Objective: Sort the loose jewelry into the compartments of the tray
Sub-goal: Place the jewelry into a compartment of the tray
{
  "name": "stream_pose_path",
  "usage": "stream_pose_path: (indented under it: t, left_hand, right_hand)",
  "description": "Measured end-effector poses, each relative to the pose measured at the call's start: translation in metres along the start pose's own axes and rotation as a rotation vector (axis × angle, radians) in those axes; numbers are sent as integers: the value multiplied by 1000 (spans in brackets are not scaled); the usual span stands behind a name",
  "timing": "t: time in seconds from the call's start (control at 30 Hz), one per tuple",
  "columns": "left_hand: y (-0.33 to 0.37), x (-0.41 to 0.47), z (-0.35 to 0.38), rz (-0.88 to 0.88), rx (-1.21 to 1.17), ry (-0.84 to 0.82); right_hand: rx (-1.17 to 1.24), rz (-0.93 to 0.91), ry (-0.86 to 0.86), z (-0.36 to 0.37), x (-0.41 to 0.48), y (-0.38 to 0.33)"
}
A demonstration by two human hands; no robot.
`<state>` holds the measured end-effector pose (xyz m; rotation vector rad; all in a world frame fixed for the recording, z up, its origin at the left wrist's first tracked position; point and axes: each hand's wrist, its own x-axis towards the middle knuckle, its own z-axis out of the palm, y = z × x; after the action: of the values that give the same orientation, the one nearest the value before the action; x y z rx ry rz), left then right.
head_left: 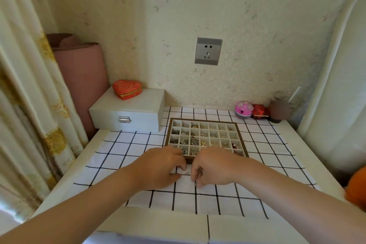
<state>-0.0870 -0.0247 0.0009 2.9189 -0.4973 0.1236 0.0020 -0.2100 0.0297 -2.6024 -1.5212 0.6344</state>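
Note:
A brown-framed tray (242, 140) with a grid of small cream compartments sits on the checked cloth; most compartments hold silver or gold pieces. My left hand (160, 166) and my right hand (213, 168) are side by side just in front of the tray's near edge, fingers curled down to the cloth. A small silver piece (187, 173) lies on the cloth between them, at my left fingertips. My right fingertips pinch another tiny silver piece (195, 183). The tray's near corners are partly hidden by my hands.
A white jewelry box (128, 113) with a red heart-shaped case (127, 88) on top stands at the back left. A pink round case (244, 109) and a red box (259, 112) sit at the back right. The checked cloth (122, 144) covers the tabletop.

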Motion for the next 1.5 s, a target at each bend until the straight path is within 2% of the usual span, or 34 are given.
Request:
stream_pose_path:
  t: [0.23,0.4,0.57,0.63,0.73,0.8,0.9,1.07,1.3,1.4,1.5]
  left_hand:
    - [-8,-14,2,-73,105,-2]
    - [-11,-11,5,-135,55,-83]
    - [-8,-8,5,-214,-33,-71]
    - [-5,-6,4,-305,-201,-17]
    - [1,-1,-7,-466,-671,121]
    - [5,3,-16,-560,-852,185]
    - [9,8,-28,-624,-999,227]
    - [13,26,-41,-630,-1107,235]
    - [20,66,-45,-557,-1062,163]
    - [15,85,-38,-488,-838,146]
    - [12,98,-25,-407,-620,59]
  right_hand:
    - [-78,-4,79,6,2,-6]
    - [-117,-8,114,8,4,-12]
    - [-74,-23,149,3,7,-13]
    - [21,-19,214,2,9,-11]
    - [182,-19,385,-1,12,-6]
    - [283,-24,496,-5,13,-3]
    - [445,-51,587,-13,12,-2]
    - [599,3,674,-26,10,3]
    - [577,131,720,-49,5,51]
    - [359,266,697,-50,4,88]
    - [212,383,565,-41,2,117]
